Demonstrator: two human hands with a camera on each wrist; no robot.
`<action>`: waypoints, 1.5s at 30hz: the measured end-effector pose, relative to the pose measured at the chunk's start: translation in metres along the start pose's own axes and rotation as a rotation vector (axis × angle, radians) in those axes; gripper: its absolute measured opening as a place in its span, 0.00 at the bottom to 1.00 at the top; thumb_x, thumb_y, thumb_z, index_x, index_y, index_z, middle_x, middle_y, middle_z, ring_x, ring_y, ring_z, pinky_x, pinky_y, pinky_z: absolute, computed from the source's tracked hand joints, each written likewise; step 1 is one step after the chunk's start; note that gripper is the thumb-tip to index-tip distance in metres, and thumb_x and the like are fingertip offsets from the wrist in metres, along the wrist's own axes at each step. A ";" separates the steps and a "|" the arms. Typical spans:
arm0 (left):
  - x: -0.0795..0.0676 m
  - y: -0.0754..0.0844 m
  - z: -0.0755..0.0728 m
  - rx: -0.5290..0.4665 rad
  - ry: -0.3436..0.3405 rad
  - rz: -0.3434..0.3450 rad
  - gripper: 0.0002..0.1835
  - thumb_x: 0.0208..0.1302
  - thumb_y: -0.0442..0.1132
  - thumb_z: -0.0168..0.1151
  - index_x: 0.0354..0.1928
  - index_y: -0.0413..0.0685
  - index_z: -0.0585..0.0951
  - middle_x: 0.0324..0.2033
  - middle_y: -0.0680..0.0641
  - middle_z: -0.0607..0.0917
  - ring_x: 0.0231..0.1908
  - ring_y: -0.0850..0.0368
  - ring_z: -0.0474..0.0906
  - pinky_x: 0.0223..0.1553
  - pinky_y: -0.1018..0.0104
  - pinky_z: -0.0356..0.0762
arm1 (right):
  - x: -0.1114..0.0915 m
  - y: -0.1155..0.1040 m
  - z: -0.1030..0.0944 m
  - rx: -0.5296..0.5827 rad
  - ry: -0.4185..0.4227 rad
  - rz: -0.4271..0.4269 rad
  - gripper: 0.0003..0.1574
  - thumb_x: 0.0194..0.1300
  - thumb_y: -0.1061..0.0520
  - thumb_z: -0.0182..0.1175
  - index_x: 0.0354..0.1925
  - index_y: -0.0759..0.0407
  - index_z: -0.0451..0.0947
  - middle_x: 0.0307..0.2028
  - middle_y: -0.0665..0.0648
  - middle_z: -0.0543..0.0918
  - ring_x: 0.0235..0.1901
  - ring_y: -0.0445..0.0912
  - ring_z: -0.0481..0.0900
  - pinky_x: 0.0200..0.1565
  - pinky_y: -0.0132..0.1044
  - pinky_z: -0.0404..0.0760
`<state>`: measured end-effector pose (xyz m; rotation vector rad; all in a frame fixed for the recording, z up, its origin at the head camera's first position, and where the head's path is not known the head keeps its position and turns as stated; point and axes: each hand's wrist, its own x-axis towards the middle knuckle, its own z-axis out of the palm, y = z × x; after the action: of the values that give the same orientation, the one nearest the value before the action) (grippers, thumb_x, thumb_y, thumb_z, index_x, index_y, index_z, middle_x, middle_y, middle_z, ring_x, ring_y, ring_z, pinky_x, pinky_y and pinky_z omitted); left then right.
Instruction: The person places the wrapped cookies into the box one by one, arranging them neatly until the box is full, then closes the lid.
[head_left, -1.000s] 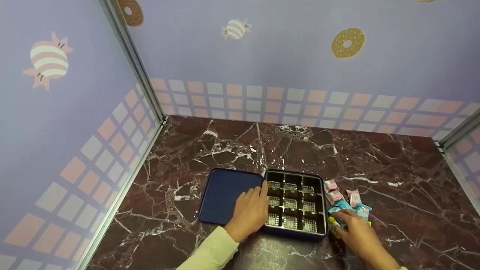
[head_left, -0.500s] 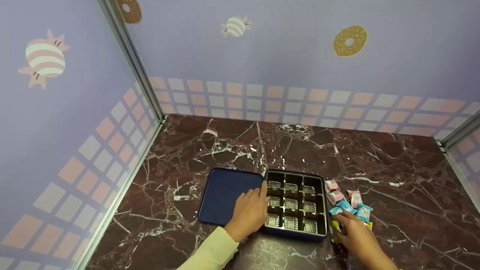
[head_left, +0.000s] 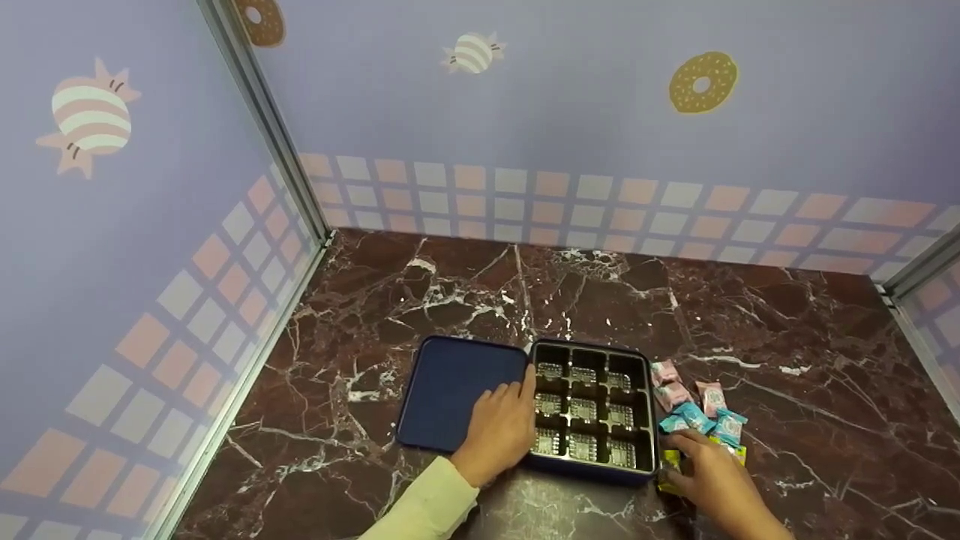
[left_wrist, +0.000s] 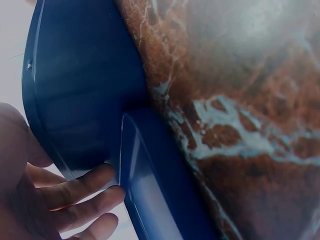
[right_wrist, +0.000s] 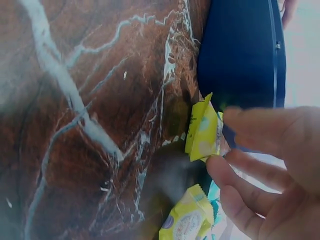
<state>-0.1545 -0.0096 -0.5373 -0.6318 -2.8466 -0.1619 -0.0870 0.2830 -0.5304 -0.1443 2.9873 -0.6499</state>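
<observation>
yellow packet (right_wrist: 202,132) pinched between right fingers (right_wrist: 242,187) | left fingers (left_wrist: 82,187) released, touching blue box (head_left: 592,472) edge

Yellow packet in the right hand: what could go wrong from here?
Slip: the right hand pinches the yellow packet only near its upper edge, so it might drop.
Snag: it is low beside the blue box and could scrape the side if raised.
Nudge: a second yellow packet lies close by and might get knocked.

Lilac walls (head_left: 570,105), printed with candies (head_left: 91,116) and doughnuts (head_left: 723,81), met at metal posts (head_left: 268,124) around the marbled tabletop (head_left: 360,315).
</observation>
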 end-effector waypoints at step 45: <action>0.003 -0.006 0.013 -0.058 0.056 0.025 0.30 0.68 0.40 0.49 0.71 0.40 0.63 0.32 0.50 0.85 0.32 0.53 0.80 0.37 0.59 0.76 | -0.013 0.001 -0.019 -0.019 0.031 -0.015 0.31 0.45 0.60 0.74 0.51 0.58 0.80 0.49 0.62 0.81 0.50 0.59 0.79 0.45 0.58 0.78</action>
<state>-0.1616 -0.0116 -0.5495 -0.6629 -2.7881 -0.2544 -0.0762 0.2934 -0.5127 -0.1597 3.0255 -0.6306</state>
